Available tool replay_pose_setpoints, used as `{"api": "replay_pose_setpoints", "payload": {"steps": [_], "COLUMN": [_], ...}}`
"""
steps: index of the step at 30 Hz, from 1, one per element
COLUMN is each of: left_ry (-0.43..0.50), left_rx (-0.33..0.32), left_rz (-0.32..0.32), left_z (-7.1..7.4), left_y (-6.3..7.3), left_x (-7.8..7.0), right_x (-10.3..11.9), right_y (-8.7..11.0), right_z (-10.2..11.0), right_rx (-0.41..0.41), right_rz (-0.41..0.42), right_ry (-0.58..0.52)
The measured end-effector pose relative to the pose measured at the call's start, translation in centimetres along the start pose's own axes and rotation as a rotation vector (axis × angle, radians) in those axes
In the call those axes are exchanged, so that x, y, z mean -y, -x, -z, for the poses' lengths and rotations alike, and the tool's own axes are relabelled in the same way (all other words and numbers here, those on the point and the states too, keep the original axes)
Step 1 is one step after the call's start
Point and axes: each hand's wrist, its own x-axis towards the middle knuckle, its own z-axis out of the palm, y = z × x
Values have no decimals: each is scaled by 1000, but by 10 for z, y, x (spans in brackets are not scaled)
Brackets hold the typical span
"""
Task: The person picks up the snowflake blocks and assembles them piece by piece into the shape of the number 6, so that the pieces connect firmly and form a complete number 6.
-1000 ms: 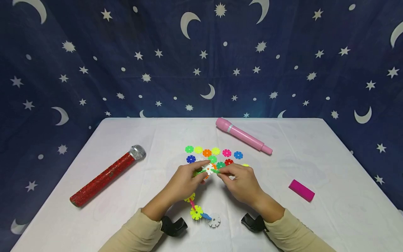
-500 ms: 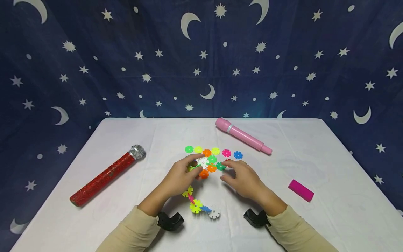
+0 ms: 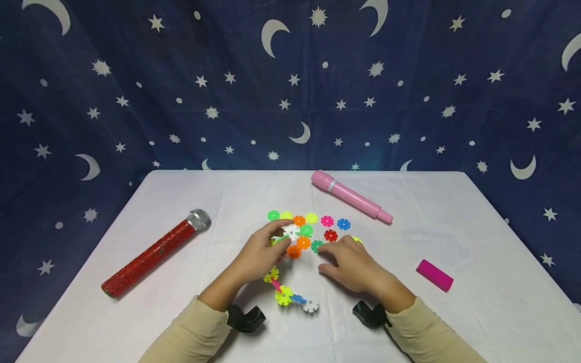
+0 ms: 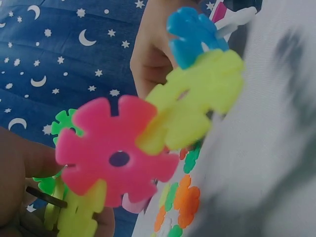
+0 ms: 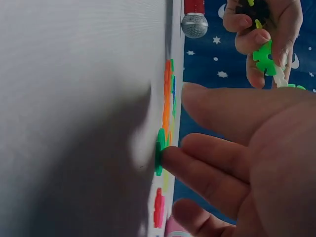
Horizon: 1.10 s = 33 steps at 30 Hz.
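Note:
In the head view, my left hand grips a chain of slotted plastic snowflake discs between thumb and fingers. The chain's white disc shows beyond the fingertips, and its lower end curves through a yellow disc to a blue disc and another white one. The left wrist view shows the chain's pink disc up close, joined to yellow ones. My right hand reaches to a dark green disc; one fingertip touches it while the thumb stays apart.
Loose discs lie at mid-table, among them an orange disc, a red disc and a blue disc. A red microphone lies left, a pink microphone at the back, and a magenta cylinder right.
My right hand has let go of a light green disc, now joined to the chain's white disc, and come down to the dark green disc, which has slid slightly nearer. The left hand shifted slightly left.

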Motion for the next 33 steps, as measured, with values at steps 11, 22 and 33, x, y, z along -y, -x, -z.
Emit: {"api": "replay_pose_setpoints", "payload": {"steps": [11,22,33], "left_ry": [6,6,10], "left_rx": [2,0,9], "left_rz": [2,6,14], "left_z": [0,-1,-1], "left_y": [0,1,0], "left_x": [0,-1,-2], "right_x": [0,-6,-3], "right_y": [1,-1,-2], "right_z": [3,3,7], "right_rx": [27,14,-194], "right_rz": [13,-64,13], "right_ry": [29,-1,-271]}}
